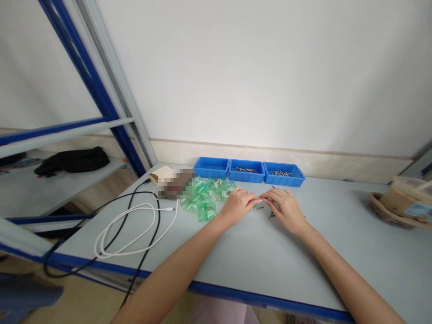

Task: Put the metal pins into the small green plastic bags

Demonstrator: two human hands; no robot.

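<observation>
Both hands rest low on the worktop (337, 252), the left hand (238, 204) and right hand (286, 207) curled nearly closed, fingertips meeting to pinch a small metal piece (261, 200) between them; it is too tiny to make out. More loose pieces (258, 208) lie just under the fingers. From where I stand, the risk is a slip: something that small, held only by fingertips, could spring loose and vanish among the green bags (205, 198) just beside the left hand, or a wrist could sweep the loose ones away.
</observation>
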